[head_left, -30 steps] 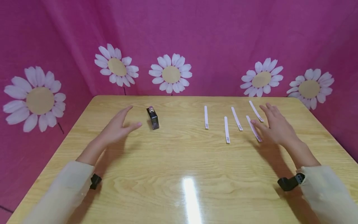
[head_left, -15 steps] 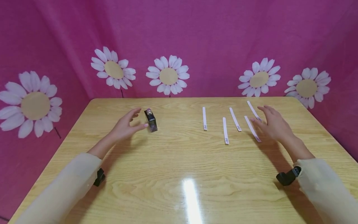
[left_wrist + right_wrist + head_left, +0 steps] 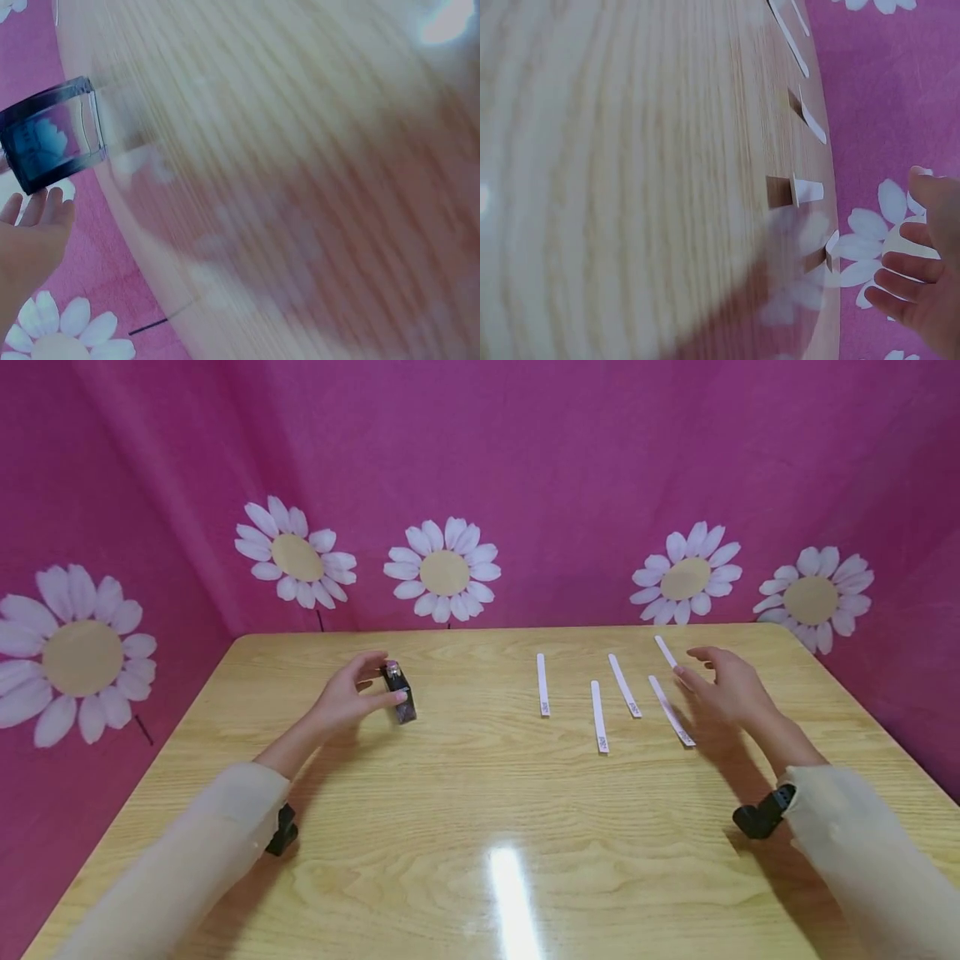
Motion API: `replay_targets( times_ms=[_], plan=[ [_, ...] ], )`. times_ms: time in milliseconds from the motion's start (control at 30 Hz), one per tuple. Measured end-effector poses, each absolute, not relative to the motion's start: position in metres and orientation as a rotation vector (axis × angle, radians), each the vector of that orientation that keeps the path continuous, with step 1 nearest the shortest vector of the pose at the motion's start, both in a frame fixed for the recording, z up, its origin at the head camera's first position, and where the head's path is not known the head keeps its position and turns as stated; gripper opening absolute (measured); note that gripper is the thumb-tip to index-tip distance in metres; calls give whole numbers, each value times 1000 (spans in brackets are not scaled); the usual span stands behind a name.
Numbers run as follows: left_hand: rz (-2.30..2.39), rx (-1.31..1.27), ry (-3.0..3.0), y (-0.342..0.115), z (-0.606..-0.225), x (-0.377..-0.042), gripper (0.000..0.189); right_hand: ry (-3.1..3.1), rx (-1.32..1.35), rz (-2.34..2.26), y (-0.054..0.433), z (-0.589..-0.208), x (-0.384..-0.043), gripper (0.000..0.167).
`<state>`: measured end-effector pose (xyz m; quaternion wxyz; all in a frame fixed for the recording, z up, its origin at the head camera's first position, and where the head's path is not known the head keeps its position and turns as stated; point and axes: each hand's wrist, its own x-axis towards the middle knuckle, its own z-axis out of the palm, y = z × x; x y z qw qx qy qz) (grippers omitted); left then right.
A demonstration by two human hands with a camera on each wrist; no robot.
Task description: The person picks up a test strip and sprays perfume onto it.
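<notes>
A dark glass perfume bottle [image 3: 400, 697] with a metallic cap stands on the left half of the table. My left hand [image 3: 348, 692] is right beside it, thumb overlapping its near side in the head view and fingertips behind. In the left wrist view the bottle [image 3: 56, 135] is clear and bluish, with the fingers [image 3: 45, 214] extended close to it. Toward the right, my right hand [image 3: 727, 685] hovers with relaxed fingers. Its thumb overlaps the farthest white paper strip [image 3: 664, 652], and another strip [image 3: 670, 710] lies just left of it. Nothing is held there.
Three more white paper strips lie right of the middle: one to the left [image 3: 543, 687], one nearer [image 3: 599, 718], one behind [image 3: 624, 687]. All have small print at the near end. A pink curtain [image 3: 562, 485] with daisies hangs behind the wooden table [image 3: 420, 827].
My left hand has moved right and up to the bottle, its thumb now overlapping it. My right hand has shifted slightly left over the far strip. The head view has tilted a little.
</notes>
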<state>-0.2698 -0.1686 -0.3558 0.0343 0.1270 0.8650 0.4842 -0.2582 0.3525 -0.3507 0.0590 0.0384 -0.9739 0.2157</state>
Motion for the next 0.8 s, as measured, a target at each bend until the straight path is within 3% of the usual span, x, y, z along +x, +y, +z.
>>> replay_targets(
  times_ms=[300, 800],
  plan=[
    [1514, 342, 2649, -156, -363, -276, 75, -2953, 125, 683, 362, -356, -269, 46],
    [1559, 306, 2638, -152, -371, -280, 74, -3022, -61, 676, 361, -365, -285, 40]
  ],
)
